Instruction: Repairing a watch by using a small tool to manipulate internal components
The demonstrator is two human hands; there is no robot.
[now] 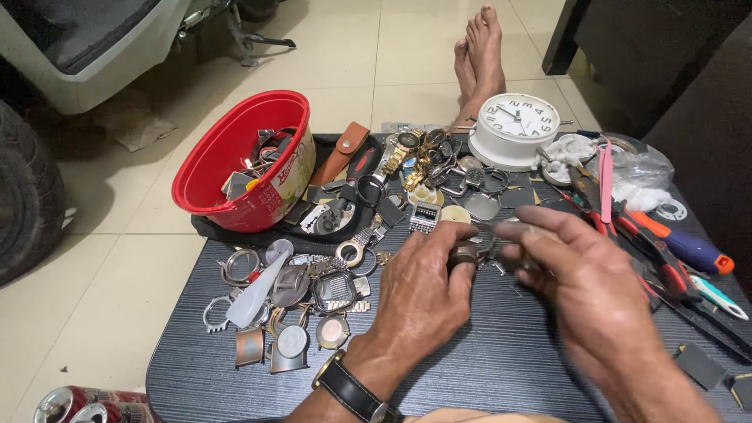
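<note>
Watch case [464, 254], a small dark metal piece, sits pinched between both hands just above the middle of the dark worktop [486, 352]. The left hand [419, 294] comes at it from the left, its fingers curled closed around the case's left side; a wristwatch with a black strap [348, 385] shows on that wrist. The right hand [576, 278] meets it from the right, fingers bent and closed on the case's other end or on something small held against it; motion blur hides which. So the piece lies crosswise between the two, its long axis running left to right, with the left hand holding more of it.

Left of the hands lies a scatter of loose watch cases and backs [294, 313] with a white plastic piece among them. To the right, red-handled pliers [650, 251], a screwdriver with a blue and orange handle [693, 251] and pink tweezers [605, 182] lie near one another. Farther off are a heap of wristwatches [415, 157], a red plastic tub [235, 157] tipped on its side with parts inside, and a white round clock [517, 125]. Beyond the worktop edge, bare feet [479, 59] rest on the tiled floor.
</note>
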